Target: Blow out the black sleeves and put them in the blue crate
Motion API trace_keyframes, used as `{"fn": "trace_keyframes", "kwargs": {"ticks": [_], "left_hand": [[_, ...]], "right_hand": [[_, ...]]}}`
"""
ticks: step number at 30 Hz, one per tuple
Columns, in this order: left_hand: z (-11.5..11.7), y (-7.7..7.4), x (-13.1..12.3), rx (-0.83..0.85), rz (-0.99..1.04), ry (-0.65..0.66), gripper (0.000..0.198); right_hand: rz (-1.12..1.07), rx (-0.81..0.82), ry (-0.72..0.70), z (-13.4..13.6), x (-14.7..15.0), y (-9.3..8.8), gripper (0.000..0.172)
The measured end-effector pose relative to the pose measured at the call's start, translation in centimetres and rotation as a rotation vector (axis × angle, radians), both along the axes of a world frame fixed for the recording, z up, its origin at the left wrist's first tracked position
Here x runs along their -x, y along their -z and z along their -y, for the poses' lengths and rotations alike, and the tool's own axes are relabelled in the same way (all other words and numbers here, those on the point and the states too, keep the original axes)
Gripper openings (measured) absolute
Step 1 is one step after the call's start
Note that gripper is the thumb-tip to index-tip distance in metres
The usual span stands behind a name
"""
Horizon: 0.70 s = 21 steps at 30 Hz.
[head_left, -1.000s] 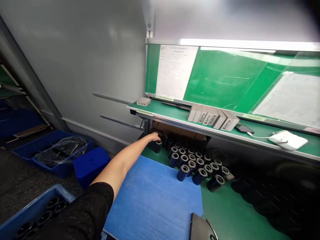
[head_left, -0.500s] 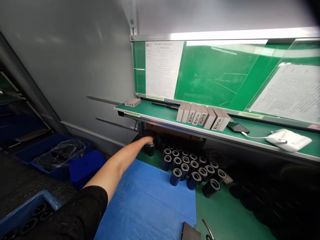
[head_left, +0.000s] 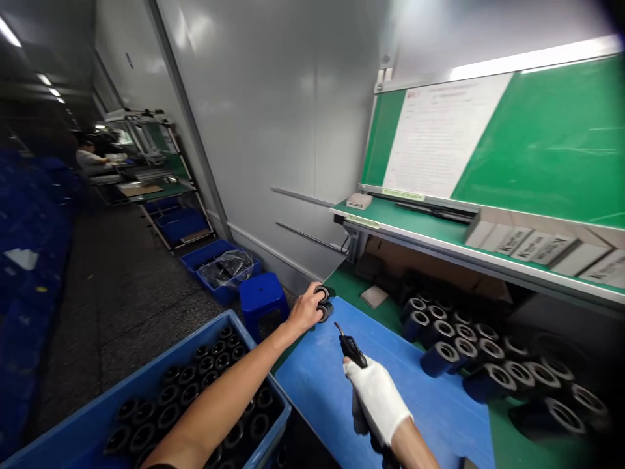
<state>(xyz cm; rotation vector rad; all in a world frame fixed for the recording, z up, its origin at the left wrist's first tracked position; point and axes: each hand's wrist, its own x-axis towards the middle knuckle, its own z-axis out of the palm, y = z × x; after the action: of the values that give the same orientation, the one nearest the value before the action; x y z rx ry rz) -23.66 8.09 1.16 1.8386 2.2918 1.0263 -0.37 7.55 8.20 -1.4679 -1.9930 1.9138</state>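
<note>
My left hand [head_left: 305, 311] is bare and reaches to the far left edge of the blue mat. Its fingers are closed round two black cylindrical sleeves [head_left: 323, 313] with open round ends. In a white glove, my right hand [head_left: 378, 394] grips a black air blow gun [head_left: 352, 352] above the mat. The gun's thin brass-coloured nozzle points up and left, towards the sleeves but apart from them. To the right of the blue mat [head_left: 327, 384], several larger dark cylinders [head_left: 441, 359] with pale ring-shaped ends stand in a group.
At lower left a blue crate [head_left: 229, 319] holds many black sleeves. Behind it are a blue stool [head_left: 263, 293] and a blue bin [head_left: 219, 251]. A shelf [head_left: 424, 236] with small boxes [head_left: 517, 242] overhangs the bench. Far left, a person [head_left: 90, 159] sits at another bench.
The view has swung left. My left hand has come from under the shelf to the mat's left edge and now holds two sleeves. My gloved right hand with the blow gun has come into view.
</note>
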Motion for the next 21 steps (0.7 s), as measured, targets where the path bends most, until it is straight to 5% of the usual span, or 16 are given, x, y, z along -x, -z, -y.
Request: {"fn": "trace_keyframes", "kwargs": {"ticks": [5,12,18,21], "left_hand": [[6.1,1.5,4.5,-0.046,-0.07,-0.165,0.045],[10.9,2.3,7.3,-0.082,-0.29,-0.171,0.042],[12.8,1.3,9.0,-0.025,-0.318,-0.139,0.033],[14.4,0.1,8.7,0.058,-0.19,-0.145,0.027]], "right_hand": [[-0.061,-0.006,-0.08,0.8,5.8,-2.0,0.034],[-0.071,-0.022,-0.227,0.7,9.3,-4.2,0.027],[-0.05,-0.039,-0.283,0.8,10.2,-6.6,0.029],[-0.02,-0.078,-0.138,2.3,9.4,-9.0,0.033]]}}
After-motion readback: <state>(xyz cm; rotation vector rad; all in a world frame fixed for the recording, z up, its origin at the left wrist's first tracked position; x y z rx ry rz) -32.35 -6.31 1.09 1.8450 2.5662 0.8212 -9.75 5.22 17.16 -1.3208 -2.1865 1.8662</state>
